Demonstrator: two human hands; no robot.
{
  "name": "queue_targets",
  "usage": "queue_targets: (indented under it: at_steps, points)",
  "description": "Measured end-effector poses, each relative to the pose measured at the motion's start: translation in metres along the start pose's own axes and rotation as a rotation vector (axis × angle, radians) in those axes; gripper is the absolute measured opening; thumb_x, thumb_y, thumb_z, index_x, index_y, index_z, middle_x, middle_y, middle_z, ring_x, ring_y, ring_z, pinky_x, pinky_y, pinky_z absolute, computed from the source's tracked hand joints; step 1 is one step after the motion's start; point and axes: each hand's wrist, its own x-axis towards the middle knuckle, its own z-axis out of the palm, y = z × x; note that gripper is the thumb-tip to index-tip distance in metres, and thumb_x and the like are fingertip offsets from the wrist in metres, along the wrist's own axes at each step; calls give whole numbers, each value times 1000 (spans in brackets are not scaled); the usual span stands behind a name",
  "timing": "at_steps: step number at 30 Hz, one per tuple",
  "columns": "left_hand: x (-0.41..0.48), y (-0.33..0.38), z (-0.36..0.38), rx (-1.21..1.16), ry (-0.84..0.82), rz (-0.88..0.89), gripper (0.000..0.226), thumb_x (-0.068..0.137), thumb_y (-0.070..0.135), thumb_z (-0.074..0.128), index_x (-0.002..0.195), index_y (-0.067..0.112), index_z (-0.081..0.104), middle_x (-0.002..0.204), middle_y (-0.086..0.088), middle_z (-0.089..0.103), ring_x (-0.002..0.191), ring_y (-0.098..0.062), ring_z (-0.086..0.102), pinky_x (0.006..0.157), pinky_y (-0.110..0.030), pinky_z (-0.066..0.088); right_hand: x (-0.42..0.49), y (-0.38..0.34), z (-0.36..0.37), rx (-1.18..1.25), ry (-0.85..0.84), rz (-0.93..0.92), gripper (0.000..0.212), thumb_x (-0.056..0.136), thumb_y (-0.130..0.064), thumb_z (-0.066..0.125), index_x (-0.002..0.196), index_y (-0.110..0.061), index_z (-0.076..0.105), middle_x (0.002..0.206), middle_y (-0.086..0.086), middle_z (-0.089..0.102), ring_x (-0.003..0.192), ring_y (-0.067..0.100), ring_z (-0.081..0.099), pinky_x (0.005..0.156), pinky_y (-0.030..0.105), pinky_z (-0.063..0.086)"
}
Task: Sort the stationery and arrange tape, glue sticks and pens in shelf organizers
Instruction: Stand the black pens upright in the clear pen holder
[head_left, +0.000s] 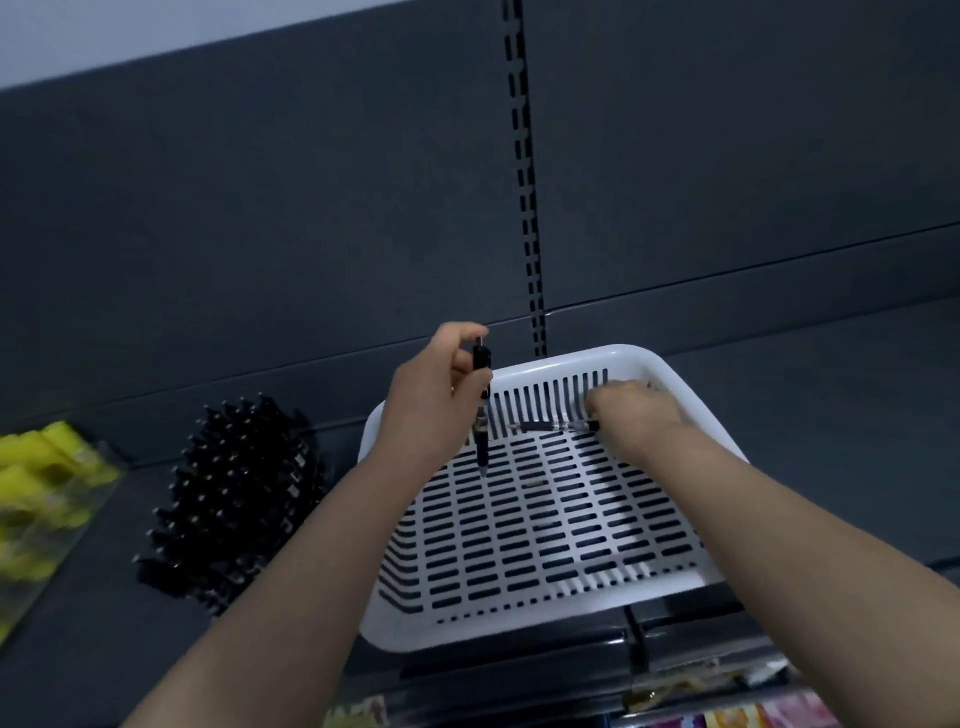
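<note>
Pen, black (483, 410): held upright over the white basket (519, 642) on the shelf (104, 649), pinched near its top in the left grip (434, 395), tip down. Second pen (550, 427): lying across the basket's far floor, one end under the right grip (631, 410); whether those fingers have closed on it, cannot tell. Hazard: the slotted floor may snag a tip, and a loose pinch could drop the pen short of the stacked black pens (234, 499) at left.
</note>
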Motion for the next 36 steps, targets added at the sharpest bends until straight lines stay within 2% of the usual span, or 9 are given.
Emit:
queue_targets:
  at_steps: [4,10,16,19,21,25,28,33,36]
  points:
    - [-12,0,-13,-23,35,-6,20,95,16,55,113,26,57,75,17,53,68,12,52,61,-2,37,-4,-3,0,-3,31,-6,38,88,-3,42,116,-21,61,117,5,59,105,27,58,87,37,50]
    - [-27,2,-49,-112,196,41,13,93,14,55,101,24,56,84,14,59,74,6,56,69,-6,41,-33,-38,-30,597,382,-99,22,96,-17,45,110,-20,62,102,0,53,84,13,50,72,23,34]
    - [-64,-21,-120,-108,384,186,26,91,13,57,114,26,55,83,15,53,73,4,53,66,-4,38,-83,-110,-57,1010,554,-239,13,88,-20,63,99,-26,60,82,-12,64,73,-2,59,68,9,42]
    - [-89,-43,-148,-80,381,155,24,91,15,58,110,30,56,79,15,54,73,2,53,66,-5,39,-103,-142,-60,1138,586,-241,12,80,-22,74,87,-27,65,72,-7,65,74,16,66,70,24,53]
    - [-105,-59,-161,-72,347,115,22,91,16,60,107,32,57,78,15,57,75,1,55,66,-8,40,-114,-164,-56,1184,598,-251,12,77,-21,77,85,-26,68,65,-5,57,68,22,64,68,27,55]
    - [-127,-85,-172,-10,313,67,18,90,18,61,104,29,59,75,16,58,82,-14,57,71,-25,43,-125,-196,-42,1057,562,-252,19,86,-23,67,105,-26,68,76,-11,65,75,4,66,74,18,51]
    - [-137,-97,-170,53,304,89,19,90,15,62,107,22,61,74,17,54,83,-13,51,69,-9,36,-132,-212,-31,859,531,-235,31,92,-25,59,123,-24,60,91,-9,68,88,7,64,81,16,43]
    - [-151,-112,-164,110,310,118,20,89,16,63,108,19,64,79,13,54,87,-4,46,64,-5,34,-141,-232,-20,869,546,-219,14,85,-26,69,95,-25,60,74,-13,67,75,7,65,72,18,46]
    - [-155,-119,-163,140,347,140,16,87,18,66,103,18,67,85,13,61,95,-8,47,73,-22,45,-143,-238,-17,945,538,-221,12,80,-24,73,85,-29,63,75,-11,66,75,5,66,73,24,52]
